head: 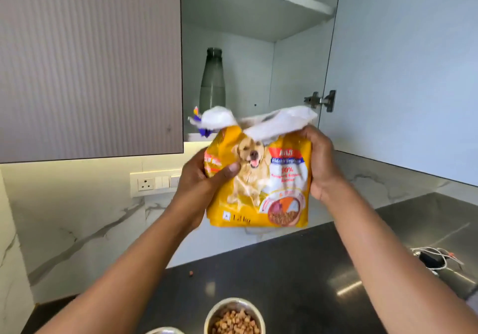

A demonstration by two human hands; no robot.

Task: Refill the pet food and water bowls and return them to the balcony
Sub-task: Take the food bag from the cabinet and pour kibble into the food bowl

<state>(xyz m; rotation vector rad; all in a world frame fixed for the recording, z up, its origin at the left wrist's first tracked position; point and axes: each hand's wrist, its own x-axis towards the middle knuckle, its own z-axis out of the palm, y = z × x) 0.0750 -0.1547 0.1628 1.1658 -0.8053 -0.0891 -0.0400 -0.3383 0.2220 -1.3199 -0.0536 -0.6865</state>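
A yellow dog food bag (261, 178) with a dog pictured on it is held up in the air in front of the open wall cabinet. My left hand (199, 186) grips its left side and my right hand (320, 163) grips its right side near the folded white top. On the dark counter below stands a steel bowl (234, 317) full of brown kibble. The rim of a second bowl (165, 330) shows at the bottom edge; its contents are hidden.
The open cabinet (232, 36) holds a grey-green bottle (212, 80); its door (403, 75) stands open on the right. A wall socket panel (155, 182) sits on the marble backsplash. One loose kibble piece (191, 273) and a coiled white cable (437, 258) lie on the counter.
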